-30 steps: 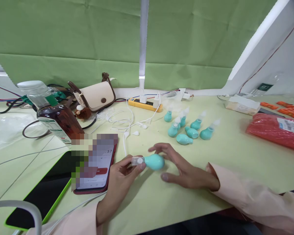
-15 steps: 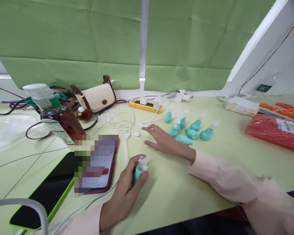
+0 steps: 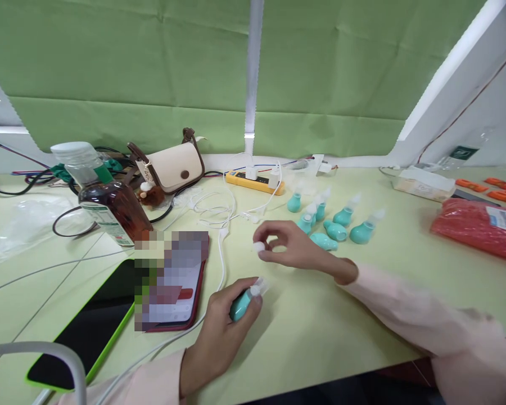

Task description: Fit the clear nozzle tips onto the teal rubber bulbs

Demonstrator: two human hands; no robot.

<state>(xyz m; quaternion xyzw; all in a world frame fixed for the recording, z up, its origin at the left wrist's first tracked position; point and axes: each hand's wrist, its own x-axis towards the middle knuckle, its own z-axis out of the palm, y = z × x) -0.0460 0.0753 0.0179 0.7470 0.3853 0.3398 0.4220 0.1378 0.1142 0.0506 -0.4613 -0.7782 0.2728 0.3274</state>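
Note:
My left hand [image 3: 223,326] is wrapped round a teal nasal aspirator bulb [image 3: 241,305], its clear tip [image 3: 261,286] pointing up and to the right. Just beyond it, my right hand [image 3: 290,246] pinches a small white piece [image 3: 259,247] between thumb and fingertips; its exact kind is too small to tell. The two hands are apart above the table [image 3: 320,326]. Behind my right hand several more teal bulbs stand with clear tips, among them one upright bulb [image 3: 362,232]. Two others, including a teal bulb [image 3: 324,242] nearest my wrist, lie on their sides.
Left of my hands lie a red-cased phone [image 3: 196,281] and a green-edged phone [image 3: 88,320]. A bottle of dark liquid [image 3: 118,211], a cream handbag [image 3: 177,166], white cables [image 3: 211,205] and a yellow power strip [image 3: 257,183] sit behind. A red package [image 3: 468,228] lies at right.
My right hand has closed on the small white piece that lay by the cable and drawn it back toward my left hand. The left hand has tilted the bulb rightward.

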